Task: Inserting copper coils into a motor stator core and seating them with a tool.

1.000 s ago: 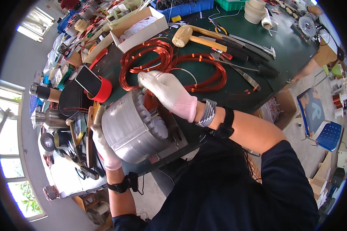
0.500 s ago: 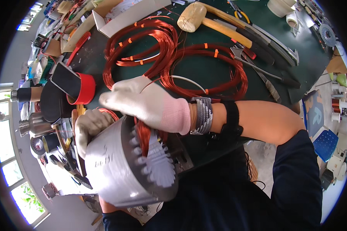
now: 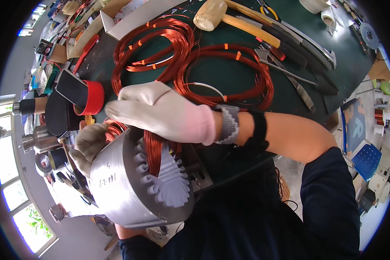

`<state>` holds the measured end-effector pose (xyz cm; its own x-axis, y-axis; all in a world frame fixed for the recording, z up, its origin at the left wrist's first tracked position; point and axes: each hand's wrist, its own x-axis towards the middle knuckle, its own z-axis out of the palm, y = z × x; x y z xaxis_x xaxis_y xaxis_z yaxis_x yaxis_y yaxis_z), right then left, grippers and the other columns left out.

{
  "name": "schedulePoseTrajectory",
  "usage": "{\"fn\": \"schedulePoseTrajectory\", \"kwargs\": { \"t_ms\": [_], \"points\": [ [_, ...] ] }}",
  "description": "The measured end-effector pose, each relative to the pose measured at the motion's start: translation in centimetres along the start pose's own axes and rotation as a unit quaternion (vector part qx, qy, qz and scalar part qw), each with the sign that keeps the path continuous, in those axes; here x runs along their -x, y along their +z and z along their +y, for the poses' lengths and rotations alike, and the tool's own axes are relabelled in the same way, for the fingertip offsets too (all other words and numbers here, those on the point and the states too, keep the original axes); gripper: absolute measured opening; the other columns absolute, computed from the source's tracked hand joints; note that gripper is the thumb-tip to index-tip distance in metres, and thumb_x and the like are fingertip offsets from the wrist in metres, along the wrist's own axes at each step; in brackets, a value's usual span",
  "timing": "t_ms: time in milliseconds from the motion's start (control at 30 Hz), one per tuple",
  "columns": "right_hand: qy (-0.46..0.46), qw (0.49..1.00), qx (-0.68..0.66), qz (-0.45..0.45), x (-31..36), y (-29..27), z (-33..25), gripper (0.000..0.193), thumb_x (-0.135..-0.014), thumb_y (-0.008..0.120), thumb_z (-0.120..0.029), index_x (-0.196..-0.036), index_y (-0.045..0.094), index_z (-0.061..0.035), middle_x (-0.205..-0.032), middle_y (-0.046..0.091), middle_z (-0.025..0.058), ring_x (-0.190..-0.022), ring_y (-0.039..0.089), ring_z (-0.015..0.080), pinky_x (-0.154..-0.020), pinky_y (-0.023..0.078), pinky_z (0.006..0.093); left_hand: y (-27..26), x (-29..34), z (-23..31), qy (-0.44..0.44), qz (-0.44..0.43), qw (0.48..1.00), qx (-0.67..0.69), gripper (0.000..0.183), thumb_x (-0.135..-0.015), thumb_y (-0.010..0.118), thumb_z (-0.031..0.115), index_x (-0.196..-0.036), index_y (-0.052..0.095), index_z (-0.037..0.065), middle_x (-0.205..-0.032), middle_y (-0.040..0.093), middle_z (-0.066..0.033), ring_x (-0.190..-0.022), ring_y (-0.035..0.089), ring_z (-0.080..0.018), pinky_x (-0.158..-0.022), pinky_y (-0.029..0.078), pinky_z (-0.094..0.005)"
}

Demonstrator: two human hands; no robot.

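A metal stator core (image 3: 112,186) lies tilted in front of me, white slot liners (image 3: 171,184) fanning out of its near end. A copper wire bundle (image 3: 152,154) runs into the bore through that end, and copper strands (image 3: 115,129) show at the far end. My right hand (image 3: 156,110), in a white glove, lies over the core's upper rim and the bundle with fingers stretched out. My gloved left hand (image 3: 90,143) is curled at the core's far left end beside those strands; what is inside its fingers is hidden. The left forearm passes behind the core.
Large coils of copper wire (image 3: 184,41) with orange tape lie on the green table (image 3: 229,32). Beyond are a mallet (image 3: 212,15), scissors (image 3: 286,71) and files. A red tape roll (image 3: 95,97), a steel bottle (image 3: 41,141) and hand tools crowd the left side.
The core has shifted slightly left and turned, showing more of its marked side. My left hand has moved left and slightly rotated. My right hand has shifted a little left, staying over the bundle.
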<state>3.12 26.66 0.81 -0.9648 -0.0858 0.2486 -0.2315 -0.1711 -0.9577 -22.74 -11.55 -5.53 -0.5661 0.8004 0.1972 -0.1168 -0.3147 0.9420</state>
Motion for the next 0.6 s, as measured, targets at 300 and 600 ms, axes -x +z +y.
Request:
{"fn": "schedulePoseTrajectory", "kwargs": {
  "t_ms": [300,600],
  "points": [
    [0.113,0.931,0.334,-0.093,8.3,-5.7,-2.1,0.054,-0.085,0.077,-0.019,-0.127,0.054,0.0053,-0.114,0.066,0.0245,-0.110,0.065,0.0397,-0.093,0.052,0.0445,21.6,12.4,-11.0,-0.057,0.150,0.986,-0.041,0.039,-0.113,0.039,0.034,-0.130,0.060,0.006,-0.126,0.061,-0.0123,-0.114,0.057,-0.0212,-0.099,0.047,-0.0380],
    [0.398,0.833,0.229,-0.310,5.2,-5.1,-4.9,0.038,-0.101,0.059,-0.031,-0.107,0.060,0.0067,-0.091,0.069,0.0241,-0.092,0.068,0.0438,-0.081,0.053,0.0470,26.3,19.3,-15.7,-0.093,0.328,0.936,-0.089,0.042,-0.114,0.036,0.035,-0.135,0.057,0.005,-0.136,0.058,-0.0122,-0.125,0.054,-0.0214,-0.106,0.045,-0.0379]
  ]
}}
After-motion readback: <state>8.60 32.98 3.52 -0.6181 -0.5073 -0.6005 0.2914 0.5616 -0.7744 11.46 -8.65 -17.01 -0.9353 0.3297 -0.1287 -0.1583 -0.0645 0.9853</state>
